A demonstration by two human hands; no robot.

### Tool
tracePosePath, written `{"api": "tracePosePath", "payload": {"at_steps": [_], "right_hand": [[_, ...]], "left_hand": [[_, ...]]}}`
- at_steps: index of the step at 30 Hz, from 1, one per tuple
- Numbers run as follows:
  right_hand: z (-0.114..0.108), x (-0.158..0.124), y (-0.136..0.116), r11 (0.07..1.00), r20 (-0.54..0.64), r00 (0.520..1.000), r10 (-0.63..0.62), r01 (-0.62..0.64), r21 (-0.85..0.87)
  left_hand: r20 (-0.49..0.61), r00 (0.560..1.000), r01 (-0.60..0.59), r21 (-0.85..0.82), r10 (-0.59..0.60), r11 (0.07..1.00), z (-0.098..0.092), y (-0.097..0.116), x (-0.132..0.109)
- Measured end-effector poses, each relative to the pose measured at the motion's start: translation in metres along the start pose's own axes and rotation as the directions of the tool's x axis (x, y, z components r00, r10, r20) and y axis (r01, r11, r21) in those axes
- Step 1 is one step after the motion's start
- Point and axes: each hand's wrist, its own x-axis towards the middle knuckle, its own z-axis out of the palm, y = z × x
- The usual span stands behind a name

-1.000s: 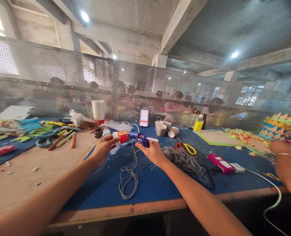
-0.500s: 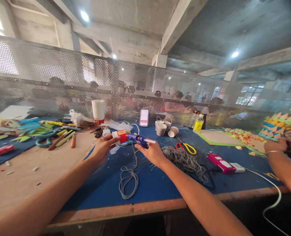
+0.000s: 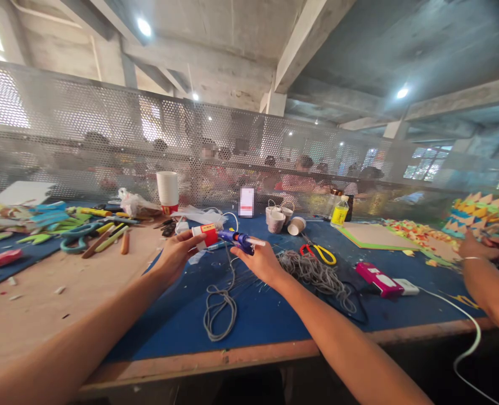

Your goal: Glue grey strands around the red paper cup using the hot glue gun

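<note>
My left hand (image 3: pixel 176 255) is closed on a small red and white paper cup (image 3: pixel 205 233), held on its side above the blue mat (image 3: pixel 257 315). My right hand (image 3: pixel 258 262) grips a blue glue gun (image 3: pixel 241 240) whose nozzle points left at the cup and nearly touches it. A grey cord (image 3: pixel 219 306) hangs from between the hands and loops on the mat below. A larger tangle of grey cord (image 3: pixel 317 275) lies just right of my right hand.
Yellow-handled scissors (image 3: pixel 320 253), small cord-wrapped cups (image 3: pixel 277 219), a stack of white cups (image 3: pixel 167 190) and a yellow bottle (image 3: pixel 340 214) stand behind. A pink device (image 3: pixel 378 279) lies at right. Coloured tools (image 3: pixel 63 225) cover the left. Another person's arm (image 3: pixel 485 281) works at far right.
The glue gun has tilted and edged slightly towards the cup. The other person's hand at the right has moved back and to the right.
</note>
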Motion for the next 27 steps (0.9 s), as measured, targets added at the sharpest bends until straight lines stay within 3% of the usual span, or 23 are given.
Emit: {"api": "tracePosePath", "payload": {"at_steps": [27], "right_hand": [[0.0035,-0.0002,0.0068,0.998,0.012,0.999,-0.042,0.042,-0.042]], "left_hand": [[-0.018,0.999,0.035,-0.022,-0.035,0.999,0.0067,0.0073,-0.0045]]}}
